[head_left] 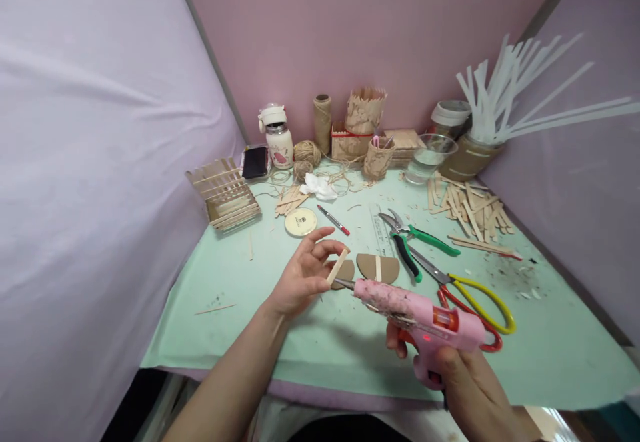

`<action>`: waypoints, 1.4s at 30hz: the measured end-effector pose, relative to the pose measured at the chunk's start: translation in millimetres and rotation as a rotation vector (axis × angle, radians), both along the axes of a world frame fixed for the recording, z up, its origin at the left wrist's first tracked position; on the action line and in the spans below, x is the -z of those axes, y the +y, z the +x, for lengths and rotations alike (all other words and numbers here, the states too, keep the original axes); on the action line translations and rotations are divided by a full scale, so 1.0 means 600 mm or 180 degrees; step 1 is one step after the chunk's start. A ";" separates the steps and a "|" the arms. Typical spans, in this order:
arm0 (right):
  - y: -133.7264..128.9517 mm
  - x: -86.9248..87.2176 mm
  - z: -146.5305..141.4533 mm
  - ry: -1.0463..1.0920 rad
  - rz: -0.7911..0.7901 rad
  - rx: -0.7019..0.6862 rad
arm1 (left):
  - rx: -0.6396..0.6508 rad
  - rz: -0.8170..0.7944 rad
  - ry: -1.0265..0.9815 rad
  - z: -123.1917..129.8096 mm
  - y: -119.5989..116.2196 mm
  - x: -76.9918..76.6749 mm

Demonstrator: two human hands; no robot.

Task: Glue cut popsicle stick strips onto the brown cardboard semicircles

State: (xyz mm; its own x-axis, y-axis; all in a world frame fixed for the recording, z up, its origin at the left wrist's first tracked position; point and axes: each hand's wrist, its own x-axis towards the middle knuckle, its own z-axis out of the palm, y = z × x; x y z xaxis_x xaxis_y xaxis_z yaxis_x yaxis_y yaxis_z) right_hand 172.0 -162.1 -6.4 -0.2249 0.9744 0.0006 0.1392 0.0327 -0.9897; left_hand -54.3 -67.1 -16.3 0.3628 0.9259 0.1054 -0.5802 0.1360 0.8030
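Between thumb and fingers, my left hand (306, 270) pinches a short wooden stick (337, 267) above the table. My right hand (467, 379) is wrapped round the handle of a pink hot glue gun (425, 319), whose red light is lit. The gun's metal nozzle points left, close to the lower end of the stick; whether they touch I cannot tell. Behind the stick lies a brown cardboard piece (346, 270), partly hidden by my left hand. To its right rests a rounded cardboard piece (365, 265) with a wooden strip across its middle.
Green-handled pruning shears (417, 235) and scissors with yellow and red handles (475, 295) lie at right, near a pile of wooden sticks (480, 210). A stick-built tray (233, 209) stands left. Along the back are a bottle (279, 145), twine (323, 122) and a clear cup (425, 159).
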 end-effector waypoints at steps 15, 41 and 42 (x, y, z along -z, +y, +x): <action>0.002 -0.004 0.002 -0.0233 0.0017 0.0075 | 0.0067 0.0040 0.0150 -0.002 0.000 0.007; 0.003 0.006 0.002 -0.0143 0.0032 0.0282 | 0.0125 0.0035 0.0104 -0.002 0.001 0.006; 0.002 0.009 0.002 -0.0138 0.0008 0.0279 | 0.0130 0.0040 0.0087 -0.002 0.001 0.005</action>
